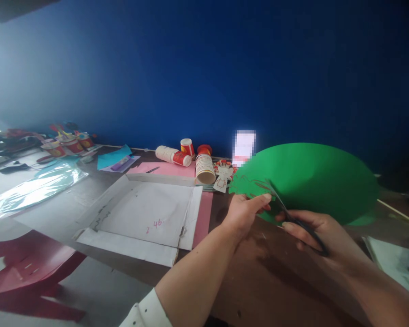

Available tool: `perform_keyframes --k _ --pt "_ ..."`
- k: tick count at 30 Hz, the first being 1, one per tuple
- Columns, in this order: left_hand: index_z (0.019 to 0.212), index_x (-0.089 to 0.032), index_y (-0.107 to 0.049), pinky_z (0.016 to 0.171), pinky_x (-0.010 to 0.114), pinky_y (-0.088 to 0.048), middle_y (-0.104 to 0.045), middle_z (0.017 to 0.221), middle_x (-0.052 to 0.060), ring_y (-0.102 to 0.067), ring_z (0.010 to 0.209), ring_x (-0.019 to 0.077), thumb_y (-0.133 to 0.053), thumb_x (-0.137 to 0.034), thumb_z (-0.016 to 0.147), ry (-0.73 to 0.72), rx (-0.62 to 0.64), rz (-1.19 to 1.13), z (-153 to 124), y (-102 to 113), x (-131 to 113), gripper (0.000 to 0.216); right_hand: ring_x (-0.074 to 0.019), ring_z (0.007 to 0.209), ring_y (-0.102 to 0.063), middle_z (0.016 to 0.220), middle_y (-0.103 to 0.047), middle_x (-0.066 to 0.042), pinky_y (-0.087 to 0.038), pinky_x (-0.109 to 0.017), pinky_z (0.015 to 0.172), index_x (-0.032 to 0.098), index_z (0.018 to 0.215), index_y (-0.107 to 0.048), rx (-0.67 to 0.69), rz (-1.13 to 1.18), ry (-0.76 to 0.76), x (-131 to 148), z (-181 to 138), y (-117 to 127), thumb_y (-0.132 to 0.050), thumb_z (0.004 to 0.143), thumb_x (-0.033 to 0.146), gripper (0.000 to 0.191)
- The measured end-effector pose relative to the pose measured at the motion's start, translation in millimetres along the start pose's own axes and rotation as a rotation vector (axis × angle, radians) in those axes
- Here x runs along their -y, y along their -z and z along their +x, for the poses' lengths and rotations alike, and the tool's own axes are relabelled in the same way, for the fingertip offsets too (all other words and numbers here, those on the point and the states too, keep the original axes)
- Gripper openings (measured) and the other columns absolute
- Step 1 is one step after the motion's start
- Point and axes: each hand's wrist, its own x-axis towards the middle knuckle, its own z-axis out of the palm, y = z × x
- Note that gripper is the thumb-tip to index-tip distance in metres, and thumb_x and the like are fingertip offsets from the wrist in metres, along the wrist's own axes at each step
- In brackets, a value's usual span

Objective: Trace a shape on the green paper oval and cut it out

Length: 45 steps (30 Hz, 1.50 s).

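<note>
A large sheet of green paper [316, 177] is held up above the table, its left part marked with brown drawn outlines and its left edge cut ragged. My left hand [242, 212] pinches the lower left part of this sheet between thumb and fingers. Black-handled scissors [305, 225] are in my right hand [313, 231], the fingers wrapped round the handles. The blades point up and left and lie at the green paper close to my left thumb. Whether the blades are parted is hard to make out.
Left of my hands lies a shallow white box lid [139, 209] over pink paper [204, 218]. Behind are stacked paper cups [205, 169] and a cut-paper piece [223, 175]. A red plastic chair [37, 263] stands front left. White papers [391, 261] lie right. A blue wall [204, 68] closes the back.
</note>
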Motion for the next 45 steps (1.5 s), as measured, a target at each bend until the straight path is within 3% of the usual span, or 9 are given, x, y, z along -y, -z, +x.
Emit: perform_keyframes --k 25,29,33,45 --pt "0.065 -0.016 -0.065 0.057 0.027 -0.037 -0.060 0.060 0.001 -0.048 0.055 0.0103 -0.085 -0.046 0.062 0.019 0.014 -0.069 -1 -4 -5 0.037 -0.0082 0.046 -0.043 0.053 -0.050 0.006 -0.035 -0.021 0.042 0.021 0.093 -0.080 -0.015 0.075 -0.020 -3 2 -2 -0.082 0.065 0.064 0.051" --pt "0.083 -0.017 -0.071 0.056 0.024 -0.041 -0.065 0.071 0.001 -0.053 0.057 0.0095 -0.085 -0.047 0.066 -0.003 -0.085 -0.155 4 0 -5 0.038 -0.0080 0.046 -0.042 0.052 -0.050 0.005 -0.035 -0.021 0.043 0.020 0.091 -0.079 -0.007 0.095 -0.037 -1 1 -2 -0.083 0.063 0.064 0.052" --pt "0.096 -0.018 -0.073 0.064 0.026 -0.051 -0.074 0.091 0.005 -0.066 0.071 0.0155 -0.089 -0.044 0.062 -0.030 -0.165 -0.222 8 4 -8 0.046 -0.0078 0.047 -0.043 0.054 -0.052 0.005 -0.036 -0.021 0.044 0.019 0.090 -0.078 0.006 0.091 -0.052 1 3 -3 -0.084 0.062 0.062 0.051" --pt "0.086 -0.016 -0.074 0.067 0.028 -0.051 -0.075 0.084 0.005 -0.067 0.070 0.0164 -0.091 -0.041 0.058 -0.034 -0.207 -0.185 9 4 -5 0.041 -0.0099 0.048 -0.051 0.059 -0.058 0.003 -0.039 -0.023 0.047 0.019 0.099 -0.077 0.011 0.056 0.012 -11 6 0 -0.080 0.069 0.063 0.053"
